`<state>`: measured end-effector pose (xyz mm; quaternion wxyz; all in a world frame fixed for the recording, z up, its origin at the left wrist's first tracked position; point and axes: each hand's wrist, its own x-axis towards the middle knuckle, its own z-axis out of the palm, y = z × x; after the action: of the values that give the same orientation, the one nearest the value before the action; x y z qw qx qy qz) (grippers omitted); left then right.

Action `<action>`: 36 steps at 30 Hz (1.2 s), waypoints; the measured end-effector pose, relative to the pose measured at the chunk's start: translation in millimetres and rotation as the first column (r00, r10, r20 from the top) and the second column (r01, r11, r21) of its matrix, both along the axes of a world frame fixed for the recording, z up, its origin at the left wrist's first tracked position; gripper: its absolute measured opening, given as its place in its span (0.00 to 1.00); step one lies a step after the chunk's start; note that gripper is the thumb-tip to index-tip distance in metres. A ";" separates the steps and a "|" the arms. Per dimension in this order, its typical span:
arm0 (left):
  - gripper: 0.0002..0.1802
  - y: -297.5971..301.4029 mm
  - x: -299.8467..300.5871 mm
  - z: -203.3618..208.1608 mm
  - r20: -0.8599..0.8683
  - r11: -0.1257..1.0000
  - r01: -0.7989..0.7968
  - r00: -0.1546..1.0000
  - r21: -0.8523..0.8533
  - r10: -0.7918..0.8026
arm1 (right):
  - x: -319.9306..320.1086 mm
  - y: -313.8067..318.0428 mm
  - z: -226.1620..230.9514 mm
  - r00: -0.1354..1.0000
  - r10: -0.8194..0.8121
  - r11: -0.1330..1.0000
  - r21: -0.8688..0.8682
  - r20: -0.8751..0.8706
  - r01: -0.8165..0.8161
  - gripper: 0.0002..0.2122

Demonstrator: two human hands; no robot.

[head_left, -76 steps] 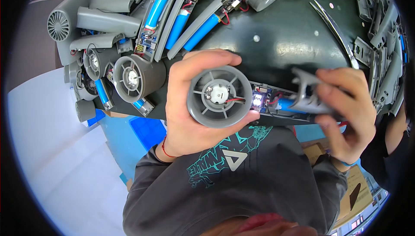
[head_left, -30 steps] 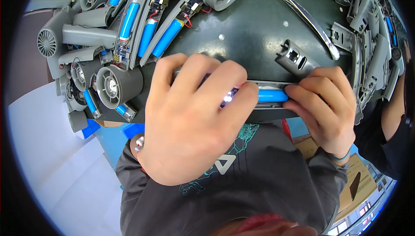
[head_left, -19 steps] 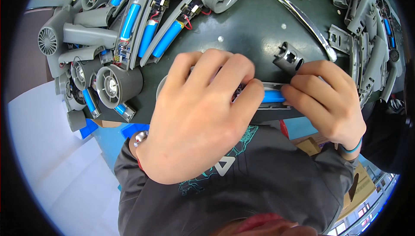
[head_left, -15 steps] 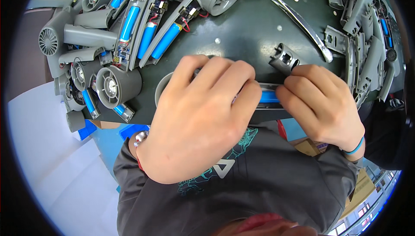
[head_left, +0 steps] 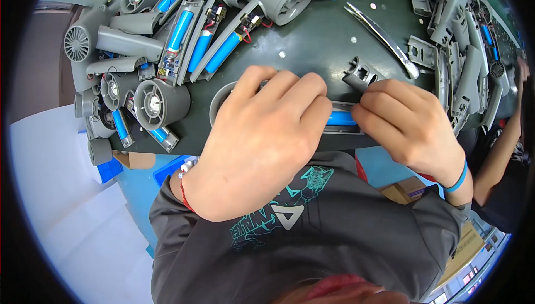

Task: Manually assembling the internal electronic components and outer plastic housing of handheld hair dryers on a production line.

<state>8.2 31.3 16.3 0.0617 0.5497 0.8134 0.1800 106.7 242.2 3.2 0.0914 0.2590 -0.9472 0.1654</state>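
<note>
Low on the table lies a grey plastic device housing point(head_left: 345, 131), its open handle showing a blue cylindrical battery point(head_left: 341, 118). My left hand point(head_left: 267, 131) curls over its round end, fingers bent and closed on the housing; the fingertips are hidden underneath. At the handle's other end, my right hand point(head_left: 407, 128) has its fingers pressed together on the housing, and its fingertips are also out of sight. Just beyond the right knuckles rests a curved grey cover piece point(head_left: 361, 74) with cut-outs.
Metal tweezers point(head_left: 384, 39) lie beyond the right hand. Grey housings with blue batteries point(head_left: 223, 50) and round fan parts point(head_left: 161, 103) crowd the left. Several grey shells point(head_left: 471, 76) are heaped at right. Another person's arm point(head_left: 504, 142) shows at the right edge.
The whole view has shifted slightly. Both hands stay at the housing with little change in grip. Another person's arm has come into view at the far right.
</note>
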 end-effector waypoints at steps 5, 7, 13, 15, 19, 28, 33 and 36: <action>0.18 -5.1 3.3 -0.9 -0.043 1.000 -0.010 0.999 0.025 0.011 | 11.0 0.6 -1.2 0.992 -0.087 0.992 -0.089 0.087 0.095 0.18; 0.18 -6.4 3.0 -0.6 -0.062 0.999 -0.022 0.998 0.039 0.024 | 15.9 -1.5 -3.9 0.990 -0.139 0.989 -0.046 0.020 0.140 0.17; 0.20 -18.9 -2.4 5.5 -0.054 0.998 -0.024 0.998 0.059 0.027 | 21.1 3.2 8.1 0.920 -0.393 0.918 -0.061 0.012 0.393 0.19; 0.23 -23.7 -6.5 5.8 -0.036 0.995 -0.015 0.999 0.098 0.019 | 22.1 -0.4 2.8 0.891 -0.453 0.890 -0.039 0.044 0.454 0.22; 0.28 -35.7 -11.5 1.2 -0.007 0.986 -0.038 0.999 0.160 0.040 | 19.7 1.7 -5.8 0.880 -0.467 0.883 0.008 0.088 0.468 0.23; 0.48 -51.8 -11.2 -21.1 0.225 0.938 -0.176 0.968 0.298 0.110 | 7.9 -28.2 1.0 0.986 -0.153 0.915 -0.368 0.068 0.167 0.22; 0.49 -50.7 -12.5 -21.7 0.171 0.951 -0.128 0.982 0.280 0.082 | -0.6 -44.9 -7.2 0.978 -0.180 0.905 -0.371 0.105 0.207 0.24; 0.47 -48.0 -11.6 -21.4 0.191 0.951 -0.147 0.977 0.270 0.097 | -1.1 -45.6 -9.2 0.976 -0.180 0.903 -0.374 0.120 0.212 0.24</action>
<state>-3.3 -16.7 -5.2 0.0425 0.4833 0.8033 0.3456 105.6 196.7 -6.0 0.1173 0.1325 -0.9205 0.3484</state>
